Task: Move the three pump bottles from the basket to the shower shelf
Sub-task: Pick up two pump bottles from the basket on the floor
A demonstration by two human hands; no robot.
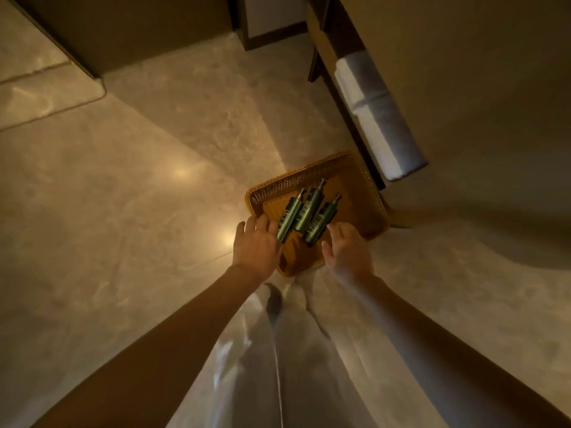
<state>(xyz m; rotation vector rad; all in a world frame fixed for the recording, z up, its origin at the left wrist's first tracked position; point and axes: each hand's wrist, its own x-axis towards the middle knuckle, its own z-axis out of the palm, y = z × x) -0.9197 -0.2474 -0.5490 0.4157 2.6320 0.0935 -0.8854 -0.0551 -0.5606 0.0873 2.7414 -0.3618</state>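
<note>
Pale trousers [278, 366] and two bare forearms fill the near view, both arms stretched down toward a tan woven basket [364, 180] sitting on the polished stone floor [123, 211], close beside a dark wooden unit with rolled white towels [374, 115]. No shower shelf in view. All three green pump bottles lie flat inside the basket, side by side, touching or nearly so, long axes parallel and running diagonally: pump heads point away up-right, bases toward the hands. Left hand [255, 245] fingers spread, released, fingertips just at the base of the left bottle [289, 216], maybe touching, can't tell. Right hand [347, 247] also loose and unclenched, fingers curled slightly, just beside the base of the right bottle [321, 222]. Middle bottle [307, 210] sits between the hands, slightly farther in. Judgement: each hand takes its nearest outer bottle, wrapping across the barrel from the base end; middle one left for a second reach.
</note>
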